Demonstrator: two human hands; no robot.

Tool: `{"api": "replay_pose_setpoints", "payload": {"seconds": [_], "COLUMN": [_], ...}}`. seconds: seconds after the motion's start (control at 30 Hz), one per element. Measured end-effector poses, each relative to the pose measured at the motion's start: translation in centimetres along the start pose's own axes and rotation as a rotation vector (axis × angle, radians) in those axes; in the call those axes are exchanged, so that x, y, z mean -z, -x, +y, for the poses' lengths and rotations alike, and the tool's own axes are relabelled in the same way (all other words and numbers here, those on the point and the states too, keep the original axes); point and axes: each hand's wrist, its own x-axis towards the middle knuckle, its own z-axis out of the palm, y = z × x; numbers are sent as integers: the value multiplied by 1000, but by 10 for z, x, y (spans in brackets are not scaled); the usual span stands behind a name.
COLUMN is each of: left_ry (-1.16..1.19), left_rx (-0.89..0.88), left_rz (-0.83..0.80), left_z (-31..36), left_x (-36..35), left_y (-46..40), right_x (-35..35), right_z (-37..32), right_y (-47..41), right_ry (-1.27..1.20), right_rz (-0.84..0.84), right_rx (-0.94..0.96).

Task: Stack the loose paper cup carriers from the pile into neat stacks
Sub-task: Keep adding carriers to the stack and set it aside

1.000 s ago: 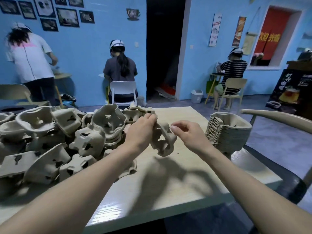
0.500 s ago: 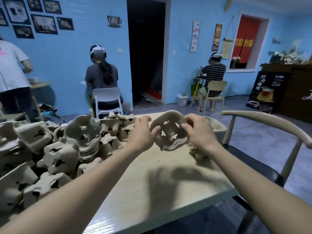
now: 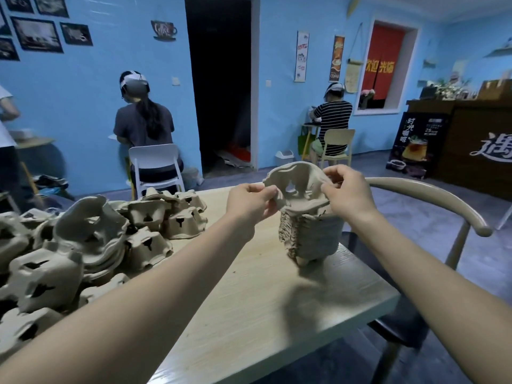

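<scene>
Both hands hold one carrier (image 3: 297, 187) over the stack (image 3: 310, 234). Left hand (image 3: 250, 202) pinches its left edge between thumb and curled fingers; right hand (image 3: 346, 194) pinches its right rim the same way. That carrier is tilted, its hollow facing the camera, and its lower edge touches the top of the stack or sits just above it; which of the two cannot be told.

From largest to smallest, all placed against the stack:

Table (image 3: 249, 314), pale wood, bears the stack near its right edge.

Pile (image 3: 83, 245) of loose carriers lies well to the left of the stack on the same table, jumbled, many upside down with dark slots showing.

Chair (image 3: 432, 195) with a curved beige back stands just right of the stack, beside the table.

Counter (image 3: 476, 145), dark brown, stands far behind and right of the stack, with a dark sign (image 3: 417, 145) leaning at its left end.

White chair (image 3: 156, 164) is far behind and left of the stack, with a person in a grey top (image 3: 144, 123) seated on it, back turned.

Person in a striped top (image 3: 333, 117) sits far behind the stack on a pale chair, also back turned.

Bin (image 3: 284, 157), small and white, stands on the floor behind the stack by the blue wall.
</scene>
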Motion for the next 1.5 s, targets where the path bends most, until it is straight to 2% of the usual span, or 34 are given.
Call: {"api": "replay_pose_setpoints", "payload": {"seconds": [0.33,0.47,0.63,0.87,0.97,1.17,1.5], "left_ry": [-105,-316,-553,-811,-913,-935,-1053], "left_rx": [-91,-121,-230,-355,-381,-424,-409], "left_rz": [-70,-65,18,71,47,-41,55], "left_z": [3,-12,-28,-33,-38,-42,-48], "left_x": [-38,-42,-38,-39,-37,-23,57], "left_y": [-16,-22,-24,-22,-21,-13,29], "right_x": [7,7,2,0,-3,-3,-38], "right_z": [30,39,47,50,54,50,0], "right_y": [-19,-19,-16,-15,-9,0,58], "right_ry": [47,89,153,188,232,277,226], "right_rz": [129,125,87,70,16,4,-83], "right_rx": [-135,-181,-204,-161,-98,-26,197]}}
